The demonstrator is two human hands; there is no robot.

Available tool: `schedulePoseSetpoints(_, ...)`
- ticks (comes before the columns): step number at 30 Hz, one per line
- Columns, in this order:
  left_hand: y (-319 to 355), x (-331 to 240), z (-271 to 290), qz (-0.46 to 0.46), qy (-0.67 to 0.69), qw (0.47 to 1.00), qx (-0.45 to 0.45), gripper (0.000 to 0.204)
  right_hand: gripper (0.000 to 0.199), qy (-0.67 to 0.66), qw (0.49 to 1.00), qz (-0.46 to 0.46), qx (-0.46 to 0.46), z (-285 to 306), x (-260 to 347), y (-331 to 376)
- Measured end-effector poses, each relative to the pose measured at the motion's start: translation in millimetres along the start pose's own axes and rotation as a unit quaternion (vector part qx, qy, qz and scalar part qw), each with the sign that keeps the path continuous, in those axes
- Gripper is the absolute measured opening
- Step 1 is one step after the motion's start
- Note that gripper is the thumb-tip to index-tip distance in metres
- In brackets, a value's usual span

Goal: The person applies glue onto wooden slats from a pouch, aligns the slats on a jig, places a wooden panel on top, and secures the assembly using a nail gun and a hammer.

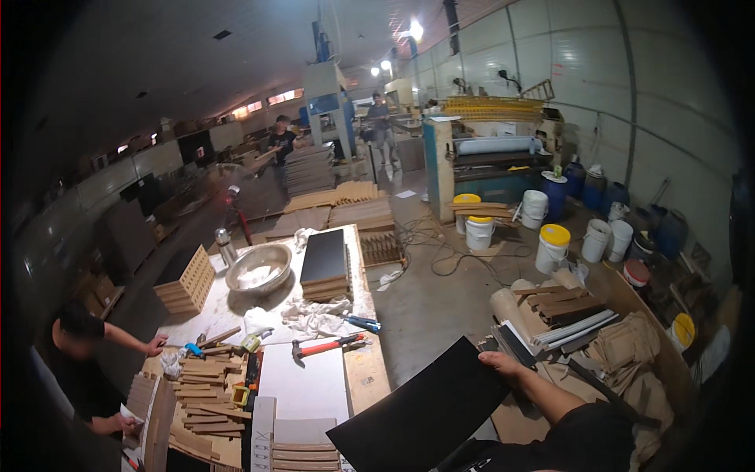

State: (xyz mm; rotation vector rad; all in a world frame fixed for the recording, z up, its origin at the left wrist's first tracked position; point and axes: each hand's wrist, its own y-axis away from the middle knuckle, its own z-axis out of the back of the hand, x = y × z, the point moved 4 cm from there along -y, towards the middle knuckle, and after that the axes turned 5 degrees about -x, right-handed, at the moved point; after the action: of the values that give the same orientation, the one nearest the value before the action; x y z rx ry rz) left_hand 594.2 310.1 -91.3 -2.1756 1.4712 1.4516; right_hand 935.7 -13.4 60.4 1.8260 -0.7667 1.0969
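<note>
A workshop for wood, in a large hall with bright lamps (415, 31) at 12 o'clock. At 7 o'clock, a long workbench (366, 371) held a hammer (330, 345) with a red handle, and many short wood strips (203, 370) lay between 7 and 8. A big roller machine (495, 161) stood at 2 o'clock, plastic buckets (553, 256) at 3, and tall stacks of boards (308, 171) towards 11.

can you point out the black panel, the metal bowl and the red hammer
Black panel (421, 411): head view, middle of its flat face.
Metal bowl (265, 255): head view, bare inner wall on the far side.
Red hammer (330, 344): head view, middle of its handle.
</note>
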Motion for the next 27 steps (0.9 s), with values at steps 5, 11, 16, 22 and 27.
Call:
schedulePoseSetpoints(5, 27, -46, -105, -0.157, -0.226, 0.950, -0.148, 0.048, 0.035, 0.066, 0.997, 0.038, -0.033, 24, -27, -38)
schedulePoseSetpoints(11, 45, -75, -132, -0.248, -0.317, 0.875, -0.270, 0.057, 0.037, 0.100, 0.994, 0.021, 0.030, -19, -33, -94)
schedulePoseSetpoints(16, 51, -70, -96, -0.186, -0.236, 0.885, -0.355, 0.061, 0.044, 0.181, 0.963, 0.009, 0.202, -90, -22, -125)
schedulePoseSetpoints(22, 94, -75, -90, -0.273, -0.253, 0.779, -0.504, 0.043, 0.054, 0.174, 0.902, 0.014, 0.395, -183, 2, -135)
schedulePoseSetpoints(27, 92, -65, -77, -0.277, -0.288, 0.745, -0.534, 0.043, 0.058, 0.266, 0.851, 0.150, 0.427, -255, -20, -140)
